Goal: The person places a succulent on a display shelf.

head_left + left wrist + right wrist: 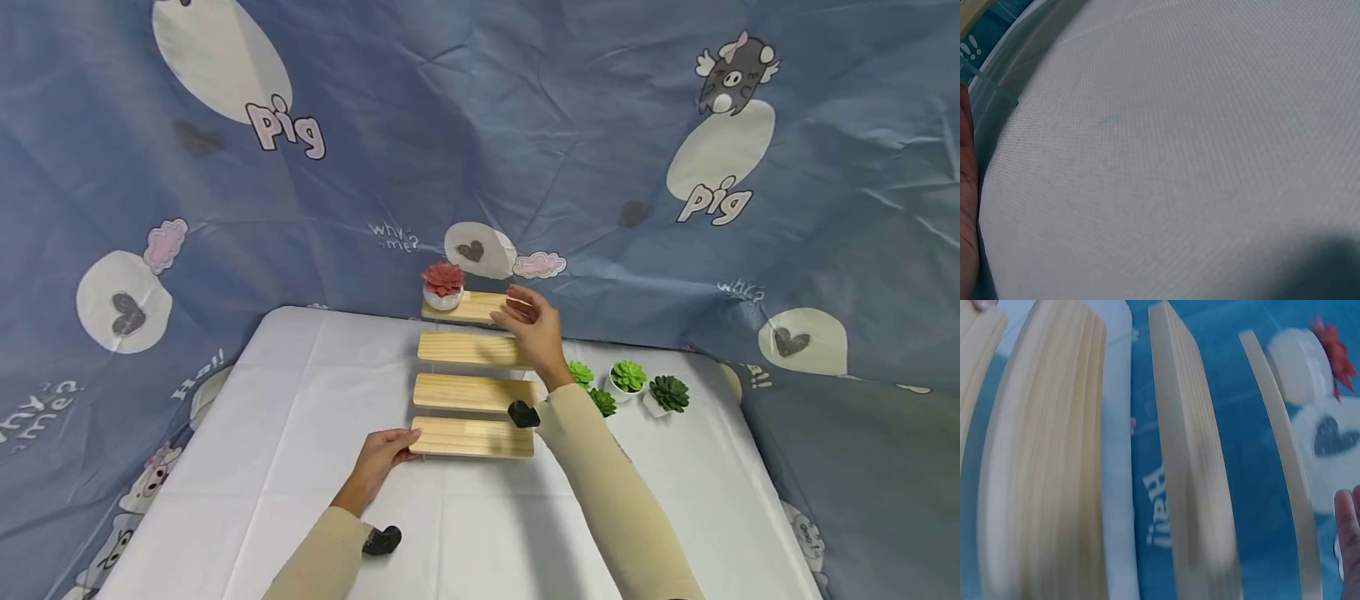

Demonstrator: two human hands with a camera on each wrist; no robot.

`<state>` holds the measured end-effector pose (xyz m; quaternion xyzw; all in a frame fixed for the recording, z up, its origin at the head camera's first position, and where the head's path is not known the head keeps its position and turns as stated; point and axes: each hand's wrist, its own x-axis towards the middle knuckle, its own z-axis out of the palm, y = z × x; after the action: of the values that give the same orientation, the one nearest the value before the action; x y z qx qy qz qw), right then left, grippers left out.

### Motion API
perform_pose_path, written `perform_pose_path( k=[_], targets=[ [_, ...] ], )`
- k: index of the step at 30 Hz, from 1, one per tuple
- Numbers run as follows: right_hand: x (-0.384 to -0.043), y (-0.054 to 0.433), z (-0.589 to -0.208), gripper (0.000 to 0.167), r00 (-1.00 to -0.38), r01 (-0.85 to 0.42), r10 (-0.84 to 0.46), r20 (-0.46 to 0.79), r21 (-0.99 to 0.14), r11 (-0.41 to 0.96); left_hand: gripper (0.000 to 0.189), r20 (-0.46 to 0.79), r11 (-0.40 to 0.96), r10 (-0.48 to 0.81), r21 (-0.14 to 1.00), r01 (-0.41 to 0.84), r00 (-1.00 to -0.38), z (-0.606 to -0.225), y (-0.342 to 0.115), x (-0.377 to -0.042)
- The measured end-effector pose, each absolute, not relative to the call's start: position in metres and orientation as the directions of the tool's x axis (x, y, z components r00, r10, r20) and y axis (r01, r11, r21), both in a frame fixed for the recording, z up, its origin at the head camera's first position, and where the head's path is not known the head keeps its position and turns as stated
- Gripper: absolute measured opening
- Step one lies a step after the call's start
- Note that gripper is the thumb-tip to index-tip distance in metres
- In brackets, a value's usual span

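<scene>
Much of the left side is white cloth spread over a flat surface, with blue printed fabric hanging beyond it. Next comes the left hand, which grips the left end of the lowest board, thumb on the upper face and fingers beneath. That board belongs to a stepped wooden stand in the middle, whose second board, third board and top board climb away toward the fabric. At the left end of the top board sits a red succulent in a round white pot, upright, with bare wood to its right. Further right, the right hand hovers by that board's right end, its fingers loosely bent and grasping nothing; the right wrist view shows its fingertips just beside the board's edge. Past the right forearm, on the white cloth, stand two bright green succulents close together, partly hidden by the sleeve, then a light green succulent in a white pot, and rightmost a dark green succulent, its pot tilted.
</scene>
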<state>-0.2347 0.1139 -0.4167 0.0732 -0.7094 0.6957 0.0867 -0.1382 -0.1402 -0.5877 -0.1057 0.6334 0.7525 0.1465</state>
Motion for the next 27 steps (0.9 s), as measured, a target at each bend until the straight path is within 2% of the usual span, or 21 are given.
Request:
perform_pose_path(
  k=[9,21,27],
  targets=[
    [-0.212,0.161,-0.434,0.051,-0.949,-0.308,0.072,0.306,-0.951,-0.015,0.024,-0.35,-0.162,0.083,0.919,-0.359,-0.933,-0.587,-0.141,-0.139],
    [-0.171,0.203,-0.465,0.049,-0.973,-0.197,0.095,0.208,-0.974,0.115,0.028,-0.329,-0.146,0.09,0.929,-0.339,-0.94,-0.588,-0.141,-0.138],
    [-0.147,0.22,-0.482,0.054,-0.99,-0.098,0.083,0.113,-0.981,0.167,0.025,-0.348,-0.156,0.09,0.92,-0.359,-0.933,-0.591,-0.141,-0.141]
  ],
)
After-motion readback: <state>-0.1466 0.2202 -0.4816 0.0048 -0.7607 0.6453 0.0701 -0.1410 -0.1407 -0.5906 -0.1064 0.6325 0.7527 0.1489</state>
